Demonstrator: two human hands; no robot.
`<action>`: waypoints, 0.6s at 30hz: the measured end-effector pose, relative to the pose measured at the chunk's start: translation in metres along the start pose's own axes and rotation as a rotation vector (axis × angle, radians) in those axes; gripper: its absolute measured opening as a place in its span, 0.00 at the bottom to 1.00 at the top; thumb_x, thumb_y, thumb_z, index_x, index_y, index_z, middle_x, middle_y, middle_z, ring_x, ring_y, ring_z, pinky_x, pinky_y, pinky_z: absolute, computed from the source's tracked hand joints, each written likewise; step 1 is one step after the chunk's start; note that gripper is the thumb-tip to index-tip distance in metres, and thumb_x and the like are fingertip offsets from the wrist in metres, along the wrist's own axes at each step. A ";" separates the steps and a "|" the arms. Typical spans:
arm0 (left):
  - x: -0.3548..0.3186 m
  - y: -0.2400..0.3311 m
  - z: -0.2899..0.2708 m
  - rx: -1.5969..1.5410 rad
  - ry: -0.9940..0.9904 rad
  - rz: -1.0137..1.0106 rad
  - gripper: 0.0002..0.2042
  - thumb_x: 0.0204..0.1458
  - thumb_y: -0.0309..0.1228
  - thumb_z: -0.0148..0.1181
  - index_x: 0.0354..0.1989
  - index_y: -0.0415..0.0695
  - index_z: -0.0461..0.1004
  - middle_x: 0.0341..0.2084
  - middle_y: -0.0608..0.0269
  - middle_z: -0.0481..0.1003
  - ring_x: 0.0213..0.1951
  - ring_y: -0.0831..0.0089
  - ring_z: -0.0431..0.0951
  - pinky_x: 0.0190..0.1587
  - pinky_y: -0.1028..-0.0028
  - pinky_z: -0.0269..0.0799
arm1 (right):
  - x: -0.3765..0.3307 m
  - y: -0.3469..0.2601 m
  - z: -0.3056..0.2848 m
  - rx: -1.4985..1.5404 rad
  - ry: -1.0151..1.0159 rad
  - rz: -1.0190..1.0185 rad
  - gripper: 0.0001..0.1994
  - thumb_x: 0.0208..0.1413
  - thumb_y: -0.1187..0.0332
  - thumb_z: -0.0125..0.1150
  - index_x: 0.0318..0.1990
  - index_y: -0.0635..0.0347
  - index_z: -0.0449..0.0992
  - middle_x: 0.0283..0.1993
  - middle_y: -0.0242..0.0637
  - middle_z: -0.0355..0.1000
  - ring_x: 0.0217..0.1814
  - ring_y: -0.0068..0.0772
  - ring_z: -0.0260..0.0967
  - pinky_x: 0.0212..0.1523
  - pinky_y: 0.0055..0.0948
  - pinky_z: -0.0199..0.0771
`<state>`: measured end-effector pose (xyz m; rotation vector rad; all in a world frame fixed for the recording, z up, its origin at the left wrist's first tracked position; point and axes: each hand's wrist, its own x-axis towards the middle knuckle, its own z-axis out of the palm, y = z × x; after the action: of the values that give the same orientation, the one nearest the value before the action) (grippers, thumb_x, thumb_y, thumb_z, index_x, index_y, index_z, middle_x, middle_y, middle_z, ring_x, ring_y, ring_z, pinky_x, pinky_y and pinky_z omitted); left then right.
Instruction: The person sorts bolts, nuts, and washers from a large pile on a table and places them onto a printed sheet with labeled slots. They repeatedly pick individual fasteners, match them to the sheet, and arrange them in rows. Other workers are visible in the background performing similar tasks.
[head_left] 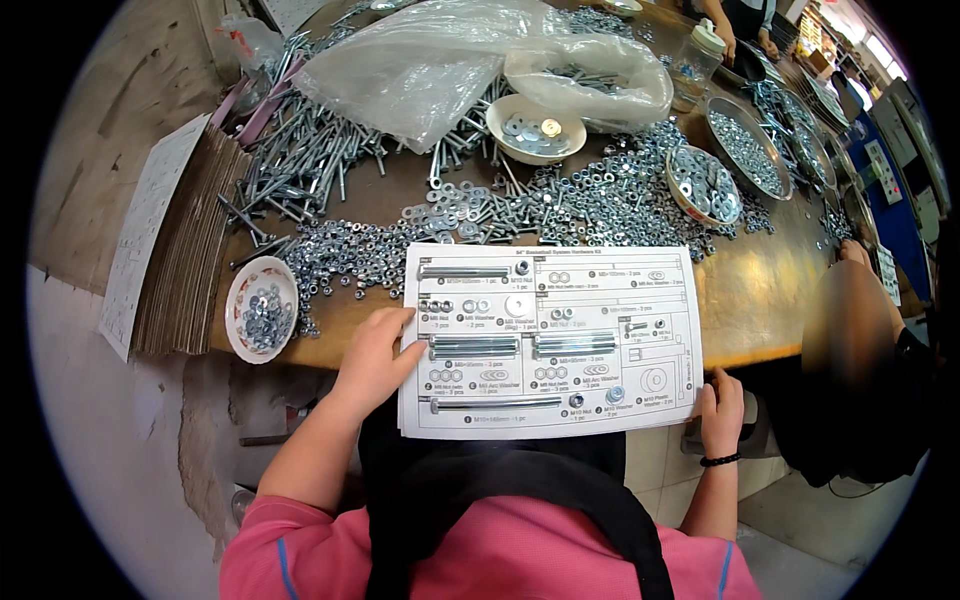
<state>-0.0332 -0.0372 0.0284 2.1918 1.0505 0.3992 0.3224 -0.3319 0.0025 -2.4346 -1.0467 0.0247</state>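
Observation:
A white printed hardware card [610, 426] lies across the table's front edge and my lap. My left hand [375, 362] grips its left edge, with the thumb on top. Curled fingers of my right hand [722, 412] hold its lower right edge; some fingertips are hidden behind it. Silver long bolts [475, 347] lie in rows on the card, and a single longer bolt [495, 404] sits near its bottom. Small nuts [436, 307] and a washer [615, 395] rest on printed outlines; other outlines show only print.
Loose nuts [350, 255] and a bolt heap [310, 150] cover the table beyond the card. Washer bowls [240, 315] [704, 187] stand either side. Plastic bags [420, 70] lie behind. A stack of cards [190, 240] stands left. Another person's arm [868, 290] is at right.

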 end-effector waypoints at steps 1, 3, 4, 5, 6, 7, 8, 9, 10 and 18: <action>-0.004 -0.006 -0.002 -0.065 -0.014 -0.040 0.20 0.45 0.29 0.59 0.48 0.35 0.67 0.41 0.50 0.68 0.42 0.60 0.71 0.45 0.67 0.67 | -0.002 -0.001 -0.001 0.054 -0.062 -0.034 0.13 0.50 0.73 0.52 0.44 0.67 0.71 0.41 0.48 0.68 0.45 0.46 0.64 0.45 0.36 0.65; -0.007 -0.001 -0.006 -0.192 -0.059 -0.146 0.21 0.47 0.28 0.58 0.50 0.34 0.65 0.44 0.51 0.67 0.43 0.63 0.71 0.45 0.70 0.68 | -0.001 -0.006 0.002 0.058 -0.078 -0.019 0.12 0.51 0.74 0.52 0.43 0.67 0.71 0.40 0.47 0.68 0.44 0.46 0.65 0.44 0.36 0.65; -0.008 0.001 -0.008 -0.255 -0.082 -0.199 0.22 0.47 0.27 0.57 0.52 0.34 0.64 0.45 0.51 0.66 0.43 0.65 0.71 0.45 0.71 0.68 | -0.001 -0.008 0.004 0.060 -0.086 -0.011 0.11 0.51 0.74 0.52 0.42 0.67 0.72 0.39 0.47 0.68 0.43 0.45 0.65 0.44 0.36 0.65; -0.007 -0.003 -0.008 -0.231 -0.086 -0.195 0.22 0.48 0.27 0.57 0.52 0.34 0.63 0.46 0.52 0.65 0.42 0.68 0.71 0.45 0.73 0.68 | -0.001 -0.010 0.004 0.067 -0.055 -0.024 0.10 0.51 0.73 0.52 0.41 0.67 0.72 0.38 0.46 0.68 0.41 0.45 0.65 0.42 0.36 0.65; -0.006 -0.006 -0.007 -0.247 -0.070 -0.197 0.22 0.48 0.27 0.56 0.52 0.34 0.63 0.45 0.52 0.66 0.41 0.68 0.70 0.44 0.72 0.68 | -0.001 -0.010 0.004 0.076 -0.031 -0.026 0.10 0.51 0.74 0.52 0.41 0.67 0.72 0.38 0.46 0.68 0.41 0.44 0.65 0.42 0.36 0.65; -0.005 -0.010 -0.005 -0.264 -0.054 -0.199 0.22 0.48 0.27 0.56 0.52 0.34 0.63 0.44 0.52 0.66 0.41 0.68 0.70 0.44 0.72 0.68 | -0.002 -0.009 0.005 0.085 -0.007 -0.027 0.10 0.51 0.74 0.52 0.41 0.67 0.72 0.38 0.45 0.68 0.40 0.44 0.65 0.42 0.36 0.65; -0.005 -0.012 -0.004 -0.277 -0.040 -0.204 0.22 0.47 0.26 0.56 0.52 0.34 0.64 0.43 0.52 0.67 0.40 0.69 0.70 0.43 0.71 0.68 | -0.003 -0.009 0.006 0.096 0.014 -0.027 0.10 0.51 0.74 0.52 0.41 0.67 0.72 0.37 0.45 0.68 0.40 0.43 0.65 0.42 0.35 0.65; -0.002 -0.012 -0.004 -0.200 -0.023 -0.165 0.22 0.47 0.26 0.56 0.52 0.35 0.64 0.42 0.52 0.67 0.40 0.68 0.71 0.42 0.70 0.68 | -0.004 -0.009 0.007 0.147 0.008 0.011 0.10 0.51 0.75 0.52 0.41 0.68 0.72 0.37 0.44 0.68 0.40 0.40 0.65 0.41 0.33 0.65; 0.004 -0.011 -0.004 -0.122 -0.006 -0.127 0.22 0.46 0.26 0.57 0.52 0.36 0.64 0.41 0.53 0.68 0.40 0.67 0.71 0.42 0.69 0.68 | -0.004 -0.009 0.008 0.199 0.001 0.048 0.10 0.52 0.75 0.52 0.41 0.68 0.71 0.37 0.43 0.69 0.39 0.38 0.66 0.41 0.32 0.66; 0.069 -0.013 0.011 0.243 0.257 0.292 0.14 0.43 0.27 0.58 0.40 0.42 0.74 0.35 0.59 0.72 0.36 0.61 0.73 0.40 0.65 0.68 | -0.003 0.009 0.019 0.626 -0.103 0.315 0.10 0.54 0.76 0.51 0.43 0.71 0.70 0.39 0.37 0.70 0.38 0.22 0.66 0.40 0.22 0.67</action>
<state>0.0085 0.0180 0.0104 2.5746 0.9509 0.7345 0.3226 -0.3312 -0.0191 -1.9993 -0.5650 0.5085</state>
